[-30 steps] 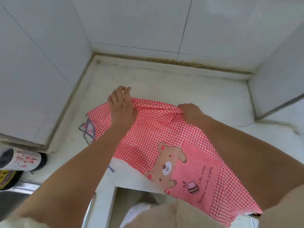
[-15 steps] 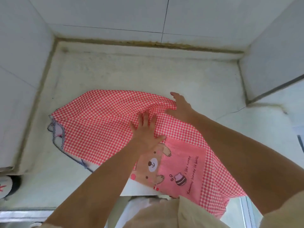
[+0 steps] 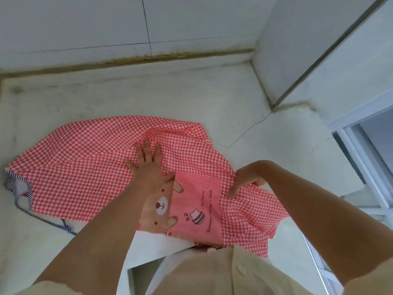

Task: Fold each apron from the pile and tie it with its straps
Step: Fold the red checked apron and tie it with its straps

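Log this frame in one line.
phase: flattening | left hand: flat on apron | right hand: grips apron edge | apron: on counter, overhanging front

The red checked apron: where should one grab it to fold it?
The right edge of the apron, beside the bear pocket, from the right: the cloth there is rumpled and raised off the worktop. The right hand grips it there; the left hand presses the middle.

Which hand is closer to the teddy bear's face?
Left. The left hand presses flat on the apron just above the bear's face; the right hand grips the checked edge beyond the pink pocket.
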Tool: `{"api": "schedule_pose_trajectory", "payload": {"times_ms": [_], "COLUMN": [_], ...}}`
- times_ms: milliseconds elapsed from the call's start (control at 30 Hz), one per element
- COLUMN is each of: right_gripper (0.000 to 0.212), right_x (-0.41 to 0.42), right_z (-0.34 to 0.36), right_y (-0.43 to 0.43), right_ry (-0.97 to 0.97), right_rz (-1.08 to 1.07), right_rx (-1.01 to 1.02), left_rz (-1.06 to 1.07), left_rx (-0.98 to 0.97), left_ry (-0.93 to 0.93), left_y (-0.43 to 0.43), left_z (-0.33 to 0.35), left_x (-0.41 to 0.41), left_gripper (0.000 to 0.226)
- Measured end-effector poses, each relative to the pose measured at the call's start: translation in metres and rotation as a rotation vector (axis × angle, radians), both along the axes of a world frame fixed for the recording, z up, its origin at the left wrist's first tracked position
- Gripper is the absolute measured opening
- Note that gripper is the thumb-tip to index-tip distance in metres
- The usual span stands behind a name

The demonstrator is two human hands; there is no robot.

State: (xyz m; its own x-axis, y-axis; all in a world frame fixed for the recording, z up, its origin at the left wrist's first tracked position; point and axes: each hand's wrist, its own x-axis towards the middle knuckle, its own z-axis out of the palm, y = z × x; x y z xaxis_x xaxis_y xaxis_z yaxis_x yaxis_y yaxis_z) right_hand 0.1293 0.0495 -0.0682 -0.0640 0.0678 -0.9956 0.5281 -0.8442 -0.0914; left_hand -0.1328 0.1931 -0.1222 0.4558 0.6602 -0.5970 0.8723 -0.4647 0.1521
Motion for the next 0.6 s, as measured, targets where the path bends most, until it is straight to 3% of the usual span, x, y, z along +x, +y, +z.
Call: {"api": "schedule_pose_trajectory", "payload": {"times_ms": [133, 267, 367, 433, 533, 600], "right_gripper": [0.057, 0.053, 0.046, 0.028, 0.017, 0.019], "right_x": [0.004, 0.021, 0.036, 0.037, 0.033, 0.03], "right_z": [0.012, 0.021, 0.024, 0.028, 0.029, 0.026], "right_y": [-0.013, -0.013, 0.006, 0.023, 0.047, 0.054], "right_ry": [0.076, -0.074, -0.44, -0.622, -0.694, -0.691], "right_rz": [-0.185, -0.138, 0.076, 0.114, 0.05, 0.051], "right_rx": [-0.073, -0.075, 0.292, 0.599, 0.801, 0.813], "left_rz": [0.002, 0.012, 0.094, 0.176, 0.263, 0.266], "left_rx": [-0.014, -0.011, 0.012, 0.038, 0.161, 0.302], "left_ry": [0.016, 0.027, 0.022, 0.027, 0.025, -0.102], "left_y": [0.002, 0.002, 0.002, 0.001, -0.006, -0.014], "left_z": [0.002, 0.002, 0.001, 0.003, 0.011, 0.019], "left_x": [0.0, 0.001, 0.002, 0.004, 0.01, 0.016], "left_gripper": [0.116, 0.116, 0.115, 0.114, 0.105, 0.091]}}
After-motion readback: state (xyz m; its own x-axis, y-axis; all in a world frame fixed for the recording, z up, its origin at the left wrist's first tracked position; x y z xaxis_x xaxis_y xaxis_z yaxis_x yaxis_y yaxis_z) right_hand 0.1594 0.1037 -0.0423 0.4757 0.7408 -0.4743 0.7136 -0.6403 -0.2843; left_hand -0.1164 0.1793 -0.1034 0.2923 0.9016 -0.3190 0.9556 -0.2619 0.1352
